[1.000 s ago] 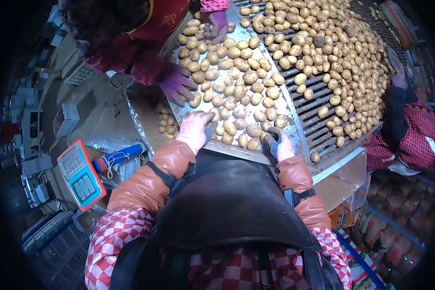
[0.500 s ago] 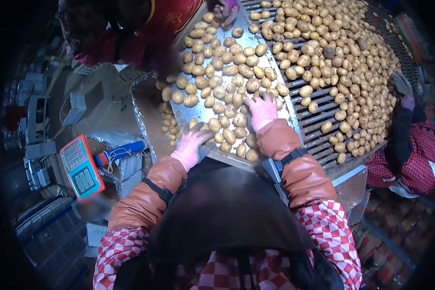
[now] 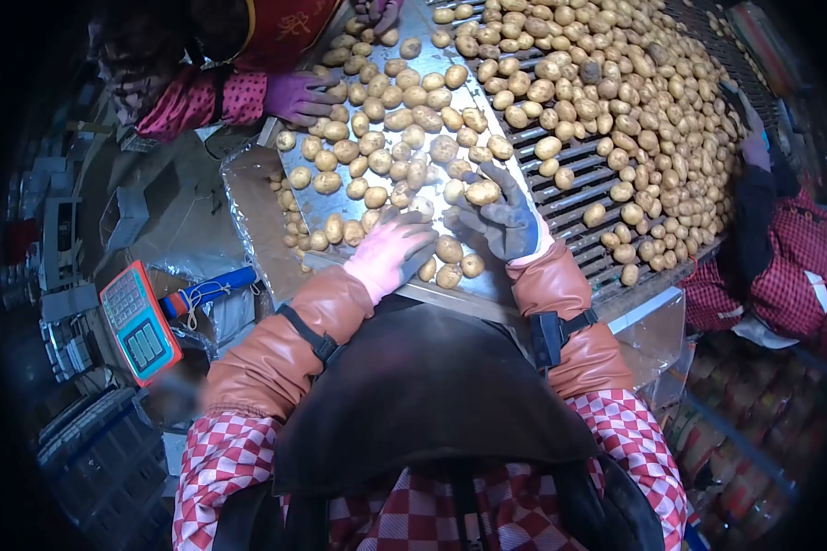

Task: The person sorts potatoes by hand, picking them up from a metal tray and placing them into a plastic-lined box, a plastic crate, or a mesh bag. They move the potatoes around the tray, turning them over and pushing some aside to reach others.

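Many potatoes point(image 3: 377, 161) lie spread over a shiny metal tray point(image 3: 496, 266). My right hand point(image 3: 504, 216), in a pink glove with a grey palm, is turned palm up near the tray's right side, its fingers curled round a potato point(image 3: 482, 192). To its left my left hand point(image 3: 393, 250), gloved the same way, rests palm down on the potatoes near the tray's front edge, fingers spread. Whether anything lies under its palm is hidden.
A slatted rack point(image 3: 574, 207) heaped with potatoes adjoins the tray on the right. One co-worker's purple-gloved hand point(image 3: 300, 97) reaches in at the upper left; another person's gloved hand point(image 3: 752, 138) is at the far right. A scale point(image 3: 141, 323) stands at the left.
My right hand has turned palm up and taken hold of a potato. My left hand has moved right over the potatoes. The co-worker's purple glove now rests at the tray's left edge.
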Action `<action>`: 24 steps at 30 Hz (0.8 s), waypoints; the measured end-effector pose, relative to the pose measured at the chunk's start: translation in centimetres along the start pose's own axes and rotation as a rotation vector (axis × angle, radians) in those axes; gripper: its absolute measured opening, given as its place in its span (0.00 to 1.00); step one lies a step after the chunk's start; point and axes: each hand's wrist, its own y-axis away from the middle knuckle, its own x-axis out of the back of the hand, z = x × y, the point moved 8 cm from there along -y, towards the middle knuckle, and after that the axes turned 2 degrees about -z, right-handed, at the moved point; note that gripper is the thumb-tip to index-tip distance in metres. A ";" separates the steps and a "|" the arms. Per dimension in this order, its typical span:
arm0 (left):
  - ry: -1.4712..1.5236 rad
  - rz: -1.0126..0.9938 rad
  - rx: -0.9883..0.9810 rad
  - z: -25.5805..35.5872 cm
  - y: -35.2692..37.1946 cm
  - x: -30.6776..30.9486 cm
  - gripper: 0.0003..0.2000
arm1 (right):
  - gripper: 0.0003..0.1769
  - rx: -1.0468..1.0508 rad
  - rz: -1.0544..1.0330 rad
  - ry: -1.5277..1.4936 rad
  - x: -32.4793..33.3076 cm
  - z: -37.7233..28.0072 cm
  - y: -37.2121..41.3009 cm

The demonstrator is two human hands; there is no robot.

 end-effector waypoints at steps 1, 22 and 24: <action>-0.001 -0.005 -0.006 0.0 -0.5 -0.6 0.19 | 0.33 0.007 -0.049 -0.069 0.1 -0.1 0.3; -0.259 0.007 -0.225 2.8 -3.5 -3.0 0.18 | 0.24 0.128 0.339 0.773 5.0 -0.5 0.9; -0.259 0.029 -0.001 -1.6 -2.6 -0.7 0.20 | 0.24 0.094 0.350 0.787 6.2 -1.1 1.1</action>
